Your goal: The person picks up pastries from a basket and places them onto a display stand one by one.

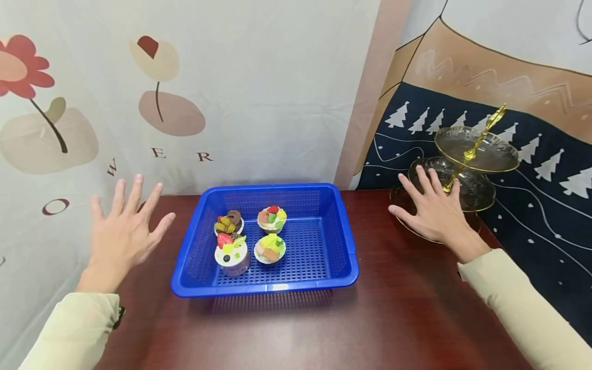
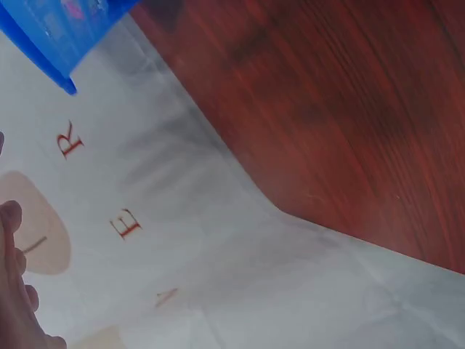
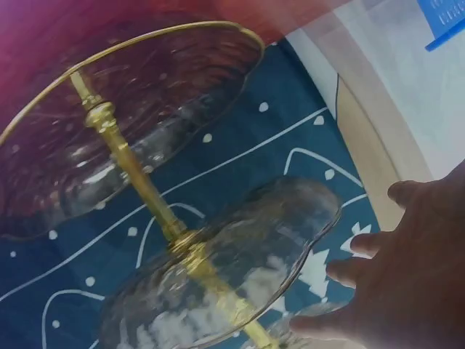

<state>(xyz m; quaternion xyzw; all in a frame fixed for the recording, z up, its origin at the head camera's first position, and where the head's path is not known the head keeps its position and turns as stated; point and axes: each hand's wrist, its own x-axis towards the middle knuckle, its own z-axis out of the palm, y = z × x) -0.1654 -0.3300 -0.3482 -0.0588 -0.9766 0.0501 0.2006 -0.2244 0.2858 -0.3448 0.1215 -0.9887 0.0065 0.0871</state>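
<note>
My left hand is spread with straight fingers, held in the air to the left of a blue plastic basket. My right hand, also spread and holding nothing, overlaps a tiered stand in the head view; the stand has clear, gold-rimmed plates and a gold post. In the basket's left half sit a white-topped dessert cup with strawberry, a chocolate-topped cup, a fruit-topped cupcake and a yellow-topped cupcake. The left wrist view shows only part of the left hand.
Everything stands on a dark red wooden table. Behind it hangs a pale cloth with flowers and letters. At the right, a navy cloth with white trees hangs close behind the stand.
</note>
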